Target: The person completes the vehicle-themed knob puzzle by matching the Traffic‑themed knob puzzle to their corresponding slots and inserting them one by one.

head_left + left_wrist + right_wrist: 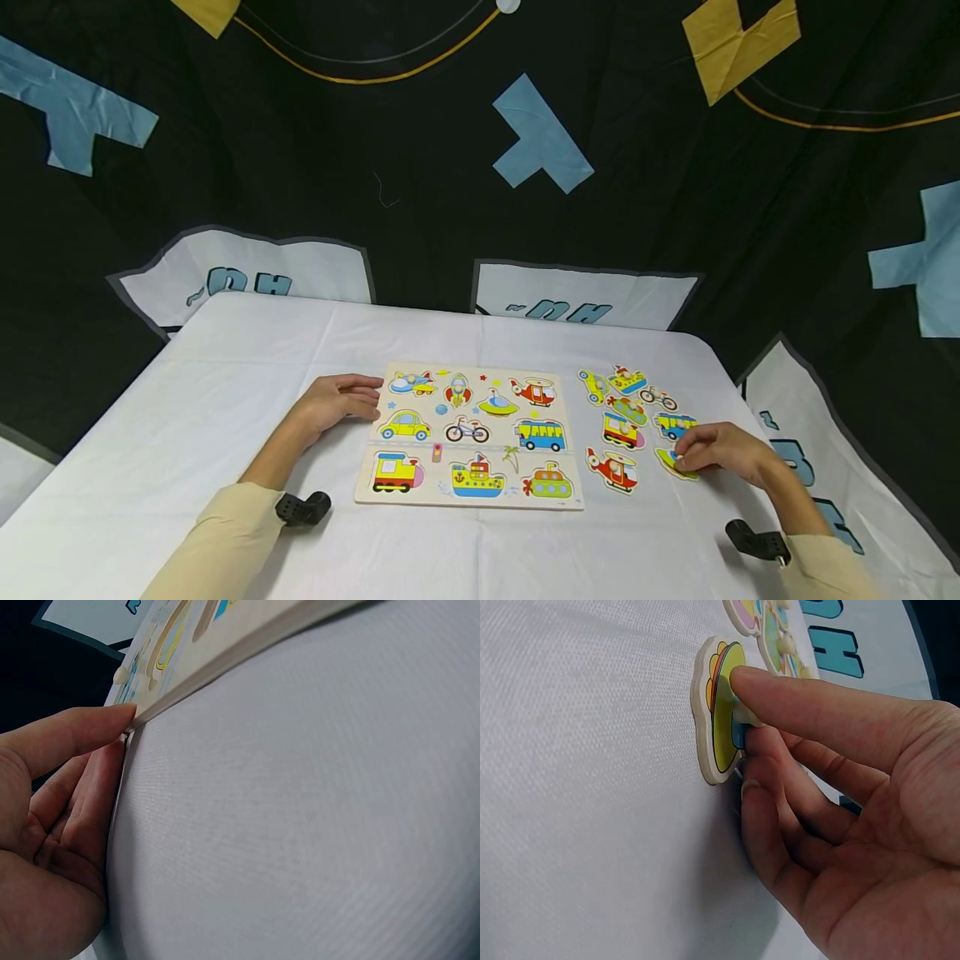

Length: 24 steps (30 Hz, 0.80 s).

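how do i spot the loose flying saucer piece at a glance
On the white cloth-covered table, find the pale rectangular wooden puzzle board with colourful vehicle pictures, then look just right of it to the loose, brightly painted wooden pieces. The flat yellow-green flying-saucer piece lies on the near side of the blue-and-yellow bus piece; it alone is pinched by the right hand.

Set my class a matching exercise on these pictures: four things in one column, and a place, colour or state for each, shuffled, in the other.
Column A
1. Left hand
2. Right hand
3. Loose helicopter piece
4. Puzzle board

Column B
a. Mainly red
b. Touching the board's left edge
c. Pale and rectangular
d. Pinching the flying-saucer piece

Pairs: 1-b; 2-d; 3-a; 4-c
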Each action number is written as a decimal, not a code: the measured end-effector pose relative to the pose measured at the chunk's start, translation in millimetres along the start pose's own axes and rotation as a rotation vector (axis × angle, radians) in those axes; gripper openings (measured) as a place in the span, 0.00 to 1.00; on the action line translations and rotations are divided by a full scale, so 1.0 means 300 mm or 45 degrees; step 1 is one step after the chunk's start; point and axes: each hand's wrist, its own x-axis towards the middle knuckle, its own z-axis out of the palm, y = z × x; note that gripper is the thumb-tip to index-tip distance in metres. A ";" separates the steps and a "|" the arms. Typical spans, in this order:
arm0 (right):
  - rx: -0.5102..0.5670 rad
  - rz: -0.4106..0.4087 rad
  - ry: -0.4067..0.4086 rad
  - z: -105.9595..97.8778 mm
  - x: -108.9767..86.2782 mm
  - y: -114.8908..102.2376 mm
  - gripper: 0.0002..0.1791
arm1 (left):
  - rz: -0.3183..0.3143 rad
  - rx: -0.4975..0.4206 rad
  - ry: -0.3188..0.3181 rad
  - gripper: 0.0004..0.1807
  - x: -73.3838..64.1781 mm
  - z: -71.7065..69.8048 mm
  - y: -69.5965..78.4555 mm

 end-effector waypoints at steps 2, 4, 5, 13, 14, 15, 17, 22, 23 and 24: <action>0.004 0.006 -0.003 0.000 -0.001 -0.002 0.16 | 0.003 0.003 -0.001 0.35 -0.001 0.000 -0.002; 0.001 0.008 -0.005 0.000 -0.003 -0.005 0.16 | 0.002 0.000 -0.001 0.36 -0.002 0.000 -0.003; -0.004 0.007 -0.004 0.000 -0.003 -0.007 0.16 | 0.001 -0.003 0.001 0.36 -0.002 0.001 -0.004; -0.029 -0.035 -0.026 -0.010 -0.002 -0.031 0.15 | 0.011 -0.004 -0.003 0.36 -0.008 -0.001 0.001; -0.027 -0.047 -0.034 -0.013 -0.001 -0.036 0.15 | 0.006 -0.005 0.000 0.36 -0.007 -0.001 0.000; -0.025 -0.056 -0.041 -0.015 0.001 -0.041 0.15 | 0.010 -0.002 -0.003 0.36 -0.007 -0.002 0.000; -0.034 -0.085 -0.055 -0.018 0.007 -0.053 0.15 | 0.008 -0.002 -0.002 0.36 -0.006 -0.002 0.000; -0.048 -0.145 -0.069 -0.017 0.026 -0.095 0.15 | 0.008 -0.004 -0.001 0.36 -0.003 0.001 0.001; -0.045 -0.150 -0.068 -0.014 0.031 -0.107 0.15 | 0.005 -0.005 -0.002 0.36 -0.003 0.002 0.002; -0.044 -0.158 -0.070 -0.012 0.037 -0.120 0.15 | 0.003 -0.007 -0.005 0.36 -0.003 0.002 0.002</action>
